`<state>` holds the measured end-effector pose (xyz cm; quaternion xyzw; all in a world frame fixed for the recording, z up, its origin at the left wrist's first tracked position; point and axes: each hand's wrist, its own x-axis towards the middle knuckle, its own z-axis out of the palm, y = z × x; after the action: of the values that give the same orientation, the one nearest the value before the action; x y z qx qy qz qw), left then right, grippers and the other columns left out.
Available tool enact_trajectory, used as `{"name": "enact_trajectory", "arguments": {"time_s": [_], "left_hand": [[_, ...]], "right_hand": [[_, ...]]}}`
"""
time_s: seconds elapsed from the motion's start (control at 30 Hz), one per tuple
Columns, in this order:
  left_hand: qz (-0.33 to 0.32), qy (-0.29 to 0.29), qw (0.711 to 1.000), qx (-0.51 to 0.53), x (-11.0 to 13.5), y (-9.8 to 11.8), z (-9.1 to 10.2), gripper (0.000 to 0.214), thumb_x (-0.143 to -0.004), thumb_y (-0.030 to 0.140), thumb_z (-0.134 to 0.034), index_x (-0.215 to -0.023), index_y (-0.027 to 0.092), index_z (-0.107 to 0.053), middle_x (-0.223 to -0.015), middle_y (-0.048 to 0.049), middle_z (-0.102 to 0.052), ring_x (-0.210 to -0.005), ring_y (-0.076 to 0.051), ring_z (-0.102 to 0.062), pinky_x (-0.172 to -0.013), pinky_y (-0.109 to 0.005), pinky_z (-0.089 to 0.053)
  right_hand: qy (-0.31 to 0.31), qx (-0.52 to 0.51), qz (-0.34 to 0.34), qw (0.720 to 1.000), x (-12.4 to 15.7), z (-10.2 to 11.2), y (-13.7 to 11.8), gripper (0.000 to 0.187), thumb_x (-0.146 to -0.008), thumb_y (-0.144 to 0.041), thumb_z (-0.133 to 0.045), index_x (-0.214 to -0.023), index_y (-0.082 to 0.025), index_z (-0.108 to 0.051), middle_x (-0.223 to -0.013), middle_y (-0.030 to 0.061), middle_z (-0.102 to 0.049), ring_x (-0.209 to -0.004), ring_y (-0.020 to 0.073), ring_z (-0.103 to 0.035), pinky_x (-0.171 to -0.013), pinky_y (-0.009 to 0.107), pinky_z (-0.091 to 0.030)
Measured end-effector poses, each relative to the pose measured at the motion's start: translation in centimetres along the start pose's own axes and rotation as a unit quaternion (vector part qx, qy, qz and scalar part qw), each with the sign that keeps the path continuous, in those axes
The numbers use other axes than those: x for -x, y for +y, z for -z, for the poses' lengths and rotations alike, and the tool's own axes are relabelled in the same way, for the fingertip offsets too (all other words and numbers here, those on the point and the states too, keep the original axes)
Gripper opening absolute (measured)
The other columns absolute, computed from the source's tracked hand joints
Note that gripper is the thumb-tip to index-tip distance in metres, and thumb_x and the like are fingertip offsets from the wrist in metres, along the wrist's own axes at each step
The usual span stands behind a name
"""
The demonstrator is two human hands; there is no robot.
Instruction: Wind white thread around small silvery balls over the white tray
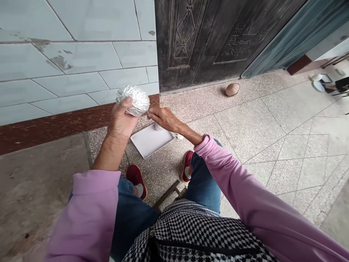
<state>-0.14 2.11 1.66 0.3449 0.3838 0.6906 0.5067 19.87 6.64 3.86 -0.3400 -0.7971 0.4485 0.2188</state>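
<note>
My left hand (121,118) is raised in front of me, its fingers wrapped round a shiny silver ball of wound strand (135,99). My right hand (163,117) reaches in from the right, fingers pinched together at the ball's lower right edge; what they pinch is too thin to make out. Both arms wear pink sleeves. A flat white tray (151,139) lies on the floor just below my hands, with a small silvery bit (158,127) at its far edge.
I sit low, my red shoes (136,178) on a speckled tiled floor. A pale tiled wall (76,58) stands ahead on the left, a dark carved door (207,36) on the right. A round tan object (232,89) lies by the door's foot.
</note>
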Motion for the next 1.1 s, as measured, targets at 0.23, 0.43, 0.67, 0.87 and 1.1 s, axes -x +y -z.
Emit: {"name": "enact_trajectory", "arguments": {"time_s": [0.23,0.43,0.67,0.87,1.1], "left_hand": [[-0.009,0.086,0.993,-0.082,0.0,-0.5,1.0,0.099,-0.063,0.071,-0.122,-0.13,0.025,-0.067,-0.139,-0.0081,-0.082,-0.151,-0.038,-0.069,-0.117,-0.055,-0.062],[-0.01,0.089,0.959,-0.268,0.3,-0.6,1.8,0.126,-0.06,0.089,-0.118,-0.154,0.021,-0.07,-0.145,-0.0095,-0.084,-0.146,-0.044,-0.076,-0.116,-0.064,-0.063],[0.032,-0.038,0.944,-0.327,2.4,-0.2,0.4,0.087,-0.077,0.092,-0.102,-0.132,0.028,-0.081,-0.122,-0.0117,-0.089,-0.121,-0.045,-0.086,-0.106,-0.062,-0.076],[0.107,-0.129,0.962,-0.215,4.6,0.6,-2.0,0.081,-0.091,0.098,-0.095,-0.127,0.028,-0.083,-0.113,-0.0148,-0.084,-0.104,-0.043,-0.086,-0.09,-0.058,-0.075],[0.14,-0.165,0.962,-0.168,4.6,1.6,-2.2,0.087,-0.075,0.089,-0.11,-0.131,0.027,-0.086,-0.121,-0.0158,-0.088,-0.123,-0.048,-0.085,-0.106,-0.061,-0.072]], "right_hand": [[-0.072,-0.023,0.041,0.996,1.3,-1.4,-1.7,0.045,-0.123,-0.003,-0.083,-0.085,-0.023,-0.068,-0.087,0.0008,-0.07,-0.089,0.021,-0.062,-0.092,0.035,-0.045],[-0.029,-0.094,0.076,0.992,1.5,1.1,-2.3,0.041,-0.133,-0.049,-0.085,-0.103,-0.021,-0.082,-0.083,-0.001,-0.067,-0.085,0.0204,-0.059,-0.084,0.033,-0.05],[0.073,-0.135,0.129,0.98,0.3,3.2,-0.6,0.064,-0.127,-0.074,-0.084,-0.091,-0.024,-0.068,-0.085,-0.0011,-0.061,-0.084,0.0193,-0.054,-0.083,0.035,-0.052],[0.112,-0.137,0.086,0.981,0.1,3.9,0.0,0.063,-0.128,-0.071,-0.083,-0.089,-0.026,-0.065,-0.084,-0.0016,-0.058,-0.085,0.0193,-0.051,-0.081,0.034,-0.05],[0.108,-0.171,0.085,0.976,0.0,2.6,0.6,0.072,-0.124,-0.086,-0.08,-0.088,-0.025,-0.064,-0.086,-0.0002,-0.058,-0.085,0.0205,-0.054,-0.083,0.035,-0.052]]}}
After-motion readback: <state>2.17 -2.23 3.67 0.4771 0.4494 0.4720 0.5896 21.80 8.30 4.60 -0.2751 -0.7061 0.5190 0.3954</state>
